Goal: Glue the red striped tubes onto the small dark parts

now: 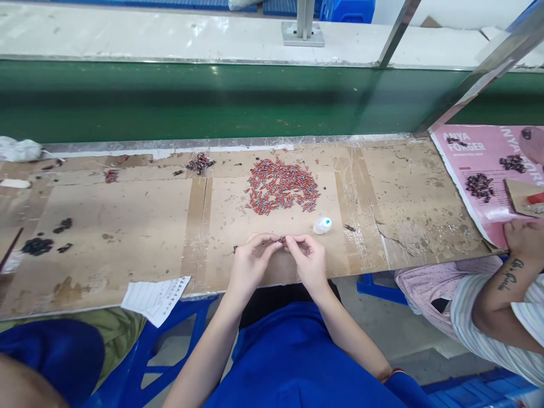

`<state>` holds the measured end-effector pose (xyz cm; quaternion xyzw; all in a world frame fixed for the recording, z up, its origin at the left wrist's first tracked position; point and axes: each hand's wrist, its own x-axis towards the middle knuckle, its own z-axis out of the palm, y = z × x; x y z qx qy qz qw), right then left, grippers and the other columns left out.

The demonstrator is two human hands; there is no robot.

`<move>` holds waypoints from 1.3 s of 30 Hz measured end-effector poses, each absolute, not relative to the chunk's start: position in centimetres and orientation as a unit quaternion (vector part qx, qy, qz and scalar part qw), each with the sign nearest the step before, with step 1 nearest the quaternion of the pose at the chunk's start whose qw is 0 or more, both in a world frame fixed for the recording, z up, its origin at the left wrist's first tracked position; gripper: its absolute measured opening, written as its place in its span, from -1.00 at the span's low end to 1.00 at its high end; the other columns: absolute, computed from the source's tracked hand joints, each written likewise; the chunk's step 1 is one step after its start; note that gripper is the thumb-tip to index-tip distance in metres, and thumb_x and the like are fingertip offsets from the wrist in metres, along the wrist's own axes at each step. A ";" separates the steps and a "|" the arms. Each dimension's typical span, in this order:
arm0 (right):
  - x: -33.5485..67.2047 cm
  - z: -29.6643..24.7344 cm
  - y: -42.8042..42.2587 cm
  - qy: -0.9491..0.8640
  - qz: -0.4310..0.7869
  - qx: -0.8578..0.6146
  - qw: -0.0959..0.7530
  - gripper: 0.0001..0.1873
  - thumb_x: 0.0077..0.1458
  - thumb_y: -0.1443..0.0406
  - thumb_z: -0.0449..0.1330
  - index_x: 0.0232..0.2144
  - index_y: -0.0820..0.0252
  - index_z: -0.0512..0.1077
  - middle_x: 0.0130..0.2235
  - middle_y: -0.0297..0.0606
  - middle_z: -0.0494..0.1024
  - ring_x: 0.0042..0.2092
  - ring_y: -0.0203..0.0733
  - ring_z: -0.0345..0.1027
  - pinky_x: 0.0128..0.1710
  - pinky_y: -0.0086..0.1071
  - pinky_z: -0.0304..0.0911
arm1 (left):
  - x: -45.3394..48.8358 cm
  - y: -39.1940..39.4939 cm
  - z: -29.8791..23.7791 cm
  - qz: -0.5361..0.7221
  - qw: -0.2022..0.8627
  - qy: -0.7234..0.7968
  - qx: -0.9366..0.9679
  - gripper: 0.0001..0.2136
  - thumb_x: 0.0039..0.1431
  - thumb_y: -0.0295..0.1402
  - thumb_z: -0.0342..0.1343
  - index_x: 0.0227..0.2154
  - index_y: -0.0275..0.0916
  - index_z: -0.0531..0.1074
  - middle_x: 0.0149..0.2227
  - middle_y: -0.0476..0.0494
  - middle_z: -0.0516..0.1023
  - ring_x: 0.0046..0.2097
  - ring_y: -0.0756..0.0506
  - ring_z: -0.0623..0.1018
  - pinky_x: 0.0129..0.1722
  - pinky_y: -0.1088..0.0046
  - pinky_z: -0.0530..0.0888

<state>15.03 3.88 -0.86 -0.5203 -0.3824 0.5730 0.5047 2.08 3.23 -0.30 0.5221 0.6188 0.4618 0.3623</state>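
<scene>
- The left hand (250,262) and the right hand (306,259) meet over the near edge of the cardboard-covered table (127,226), fingertips drawn together.
- Between the fingertips sits one small dark piece (281,240), pinched from both sides; it is too small to make out its shape.
- Both hands are closed in a fingertip pinch on that piece, the left from the left side, the right from the right, with the remaining fingers curled.
- Just beyond the hands, further from the person, lies a spread heap of red and grey parts (281,186) on the cardboard, apart from the fingers.
- A small white bottle with a blue cap (322,225) lies on its side between the heap and the right hand, near the right fingers but not touching them.
- A tiny dark bit (349,228) lies to the right of the bottle.
- A smaller dark cluster (199,163) sits at the far edge of the cardboard, to the left of the heap.
- More dark bits (38,245) lie well to the left.
- A printed paper slip (155,298) hangs over the table's near edge, left of the left forearm.
- At the right, another person's arm (505,289) rests by a pink sheet (480,156) carrying small dark piles.
- A green belt (212,102) runs across behind the table.
</scene>
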 end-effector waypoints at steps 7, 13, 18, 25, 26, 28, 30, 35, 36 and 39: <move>15.3 0.4 3.9 -0.346 0.589 -0.502 0.530 -0.82 -0.19 0.17 0.41 -0.52 0.13 0.59 -0.37 -0.24 0.68 -0.26 -0.04 0.58 -0.13 -0.12 0.50 | 2.5 2.7 0.2 0.497 0.413 0.608 0.462 -0.79 -0.05 -0.18 0.30 -0.44 -0.22 0.57 -0.36 -0.13 0.64 -0.29 -0.12 0.62 -0.17 0.32 0.57; 16.0 0.7 4.1 -0.319 0.627 -0.491 0.514 -0.85 -0.26 0.23 0.44 -0.53 0.10 0.61 -0.37 -0.27 0.69 -0.22 -0.05 0.58 -0.05 -0.10 0.46 | 2.8 2.3 1.1 0.494 0.435 0.582 0.478 -0.83 0.01 -0.24 0.25 -0.39 -0.23 0.56 -0.33 -0.14 0.65 -0.24 -0.12 0.62 -0.12 0.31 0.56; 16.4 0.7 4.0 -0.317 0.635 -0.483 0.513 -0.77 -0.31 0.22 0.47 -0.48 0.12 0.60 -0.38 -0.27 0.68 -0.28 -0.08 0.58 -0.11 -0.14 0.48 | 3.1 2.0 1.5 0.464 0.408 0.594 0.515 -0.85 0.08 -0.26 0.17 -0.35 -0.22 0.54 -0.31 -0.14 0.62 -0.21 -0.11 0.59 -0.11 0.33 0.51; 16.8 0.6 3.8 -0.329 0.637 -0.466 0.519 -0.71 -0.29 0.22 0.47 -0.40 0.13 0.61 -0.38 -0.27 0.68 -0.27 -0.10 0.59 -0.12 -0.21 0.50 | 4.0 1.7 2.2 0.466 0.423 0.594 0.502 -0.87 0.12 -0.30 0.12 -0.34 -0.23 0.51 -0.30 -0.12 0.61 -0.20 -0.09 0.57 -0.10 0.37 0.48; 16.9 0.6 3.7 -0.332 0.635 -0.468 0.518 -0.71 -0.28 0.21 0.47 -0.40 0.14 0.61 -0.38 -0.27 0.68 -0.27 -0.09 0.59 -0.12 -0.21 0.51 | 4.1 1.7 2.3 0.467 0.434 0.591 0.494 -0.87 0.12 -0.30 0.12 -0.35 -0.23 0.50 -0.31 -0.12 0.61 -0.21 -0.09 0.57 -0.10 0.37 0.48; 17.1 0.5 3.5 -0.345 0.621 -0.478 0.516 -0.73 -0.26 0.20 0.46 -0.40 0.13 0.61 -0.37 -0.26 0.68 -0.27 -0.07 0.59 -0.13 -0.19 0.51 | 4.5 1.8 2.2 0.471 0.464 0.578 0.478 -0.87 0.10 -0.28 0.14 -0.37 -0.24 0.50 -0.33 -0.13 0.62 -0.23 -0.09 0.58 -0.12 0.37 0.50; 17.5 0.6 3.2 -0.366 0.597 -0.495 0.514 -0.75 -0.22 0.19 0.44 -0.40 0.13 0.62 -0.35 -0.24 0.69 -0.28 -0.05 0.59 -0.15 -0.18 0.52 | 4.9 1.7 2.1 0.468 0.493 0.564 0.470 -0.85 0.10 -0.26 0.14 -0.37 -0.24 0.49 -0.31 -0.15 0.63 -0.22 -0.11 0.60 -0.12 0.35 0.51; 20.8 1.0 3.0 -0.406 0.472 -0.571 0.535 -0.79 -0.12 0.19 0.39 -0.37 0.15 0.61 -0.33 -0.22 0.69 -0.29 -0.05 0.59 -0.17 -0.19 0.52 | 4.5 1.6 2.5 0.427 0.455 0.570 0.534 -0.64 0.11 -0.23 0.18 -0.04 -0.20 0.39 -0.12 -0.18 0.62 -0.01 -0.16 0.56 0.10 0.23 0.40; 21.9 0.8 3.2 -0.409 0.427 -0.598 0.541 -0.78 -0.10 0.19 0.38 -0.36 0.16 0.60 -0.33 -0.20 0.68 -0.28 -0.05 0.58 -0.15 -0.18 0.50 | 3.8 1.6 2.5 0.423 0.416 0.587 0.551 -0.61 0.11 -0.21 0.17 0.00 -0.20 0.37 -0.09 -0.19 0.61 0.01 -0.17 0.55 0.12 0.21 0.38; 26.0 -0.1 4.4 -0.423 0.272 -0.671 0.544 -0.73 -0.06 0.16 0.33 -0.35 0.23 0.59 -0.31 -0.13 0.67 -0.27 -0.03 0.56 -0.15 -0.10 0.48 | 0.8 1.9 2.1 0.388 0.255 0.662 0.588 -0.73 0.17 -0.18 0.09 -0.14 -0.17 0.45 -0.10 -0.19 0.60 0.01 -0.21 0.51 0.09 0.13 0.36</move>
